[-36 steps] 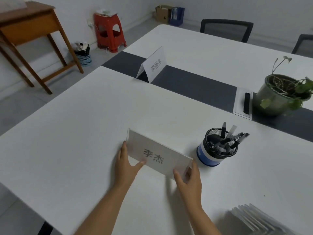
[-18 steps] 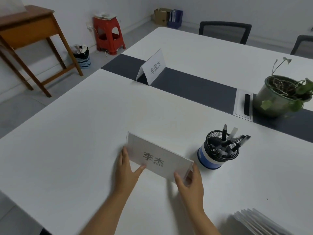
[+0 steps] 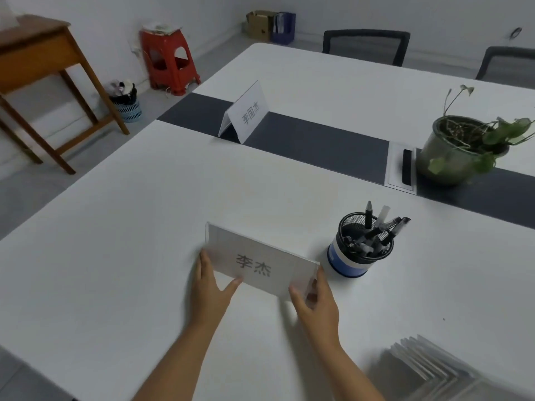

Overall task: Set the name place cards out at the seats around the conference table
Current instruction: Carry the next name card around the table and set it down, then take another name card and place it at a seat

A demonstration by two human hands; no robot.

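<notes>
My left hand [image 3: 210,287] and right hand [image 3: 317,302] pinch the ends of a light, stiff, likely slippery place card [image 3: 260,263] on the desk [image 3: 115,227].

hands [image 3: 262,296] holding place card [image 3: 260,263], white table [image 3: 115,256]

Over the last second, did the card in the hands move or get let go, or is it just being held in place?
No visible change. The left hand and right hand still hold the ends of the near place card on the white table, beside the pen cup. The slight shift in framing looks like head movement. The far place card, the plant pot and the card stack stayed put.
</notes>
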